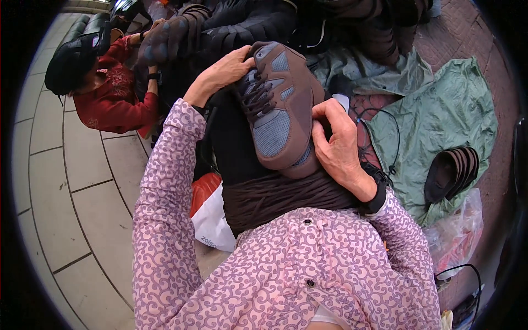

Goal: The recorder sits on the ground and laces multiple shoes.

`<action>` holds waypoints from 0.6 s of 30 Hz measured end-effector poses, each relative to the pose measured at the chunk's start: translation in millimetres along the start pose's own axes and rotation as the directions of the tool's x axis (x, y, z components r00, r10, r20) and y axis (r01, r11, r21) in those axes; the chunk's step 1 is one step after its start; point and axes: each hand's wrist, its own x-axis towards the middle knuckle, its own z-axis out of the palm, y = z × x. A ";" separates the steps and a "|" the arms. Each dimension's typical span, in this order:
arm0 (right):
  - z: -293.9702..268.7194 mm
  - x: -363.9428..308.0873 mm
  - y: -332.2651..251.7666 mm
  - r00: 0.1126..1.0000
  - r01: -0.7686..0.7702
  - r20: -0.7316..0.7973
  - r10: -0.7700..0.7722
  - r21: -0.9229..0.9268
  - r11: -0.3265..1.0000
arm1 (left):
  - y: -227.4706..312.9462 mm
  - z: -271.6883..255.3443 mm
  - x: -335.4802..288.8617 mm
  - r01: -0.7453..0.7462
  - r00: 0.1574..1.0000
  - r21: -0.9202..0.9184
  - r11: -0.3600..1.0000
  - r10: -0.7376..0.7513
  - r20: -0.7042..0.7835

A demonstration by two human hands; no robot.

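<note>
Over my lap lies a brown shoe upper (300,93) with blue-grey mesh panels and dark laces (258,99), its toe pointing toward me. Beneath its toe, the brown edge of another upper (301,169) shows. My left hand (228,69) grips the far, collar end, fingertips tucked inside the opening. At the shoe's right side my right hand (341,146) is bent, thumb and forefinger brought together in a pinch; whatever sits between them is too small or hidden to make out. A thick bundle of dark brown laces (280,201) stretches across my lap, nearer to me.
Another person in a red top (118,102) handles stacked shoe uppers (170,41) at far left. More dark uppers (247,27) are piled ahead. On the right, a green sheet (434,132) carries nested brown pieces (454,173). A clear plastic bag (456,231) lies nearby.
</note>
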 end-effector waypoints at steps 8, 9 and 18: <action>-2.1 -2.8 7.8 0.993 -0.069 -0.087 0.077 0.091 0.993 | 38.4 -1.7 32.4 -0.290 0.954 0.426 0.857 0.221 0.205; -2.2 -1.2 8.2 0.985 -0.067 -0.147 0.087 0.136 0.988 | 46.0 -8.7 30.2 -0.168 0.978 0.483 0.859 0.085 0.188; -71.6 50.4 15.4 0.941 -0.331 0.316 0.123 0.780 0.531 | 94.4 -33.5 21.9 -0.118 0.972 0.805 0.581 0.235 -0.027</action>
